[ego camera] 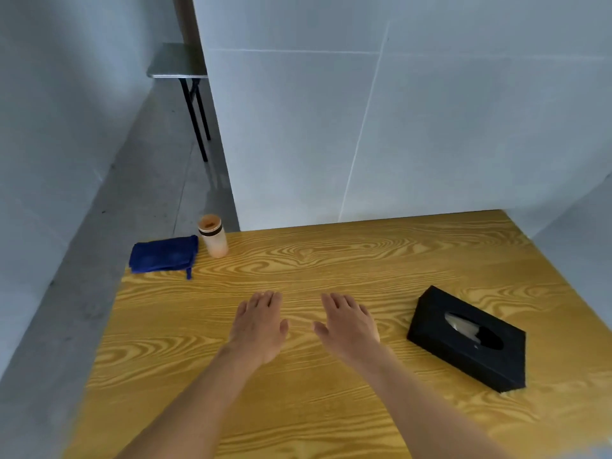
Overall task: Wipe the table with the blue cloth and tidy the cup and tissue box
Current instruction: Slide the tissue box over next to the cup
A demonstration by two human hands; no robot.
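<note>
A folded blue cloth [164,254] lies at the far left corner of the yellow wood-grain table [331,260]. Just right of it stands a pale cup [213,236] with a dark band and an orange-brown top. A black tissue box [468,337] lies at an angle on the right side, with a white tissue showing in its oval slot. My left hand [260,326] and my right hand [347,326] are palm down over the middle of the table, fingers spread, holding nothing. Both are well short of the cloth, cup and box.
White walls [364,127] close off the table's far and right sides. The table's left edge drops to a grey concrete floor [132,200]. A small grey side table [178,62] with black legs stands further back on the left.
</note>
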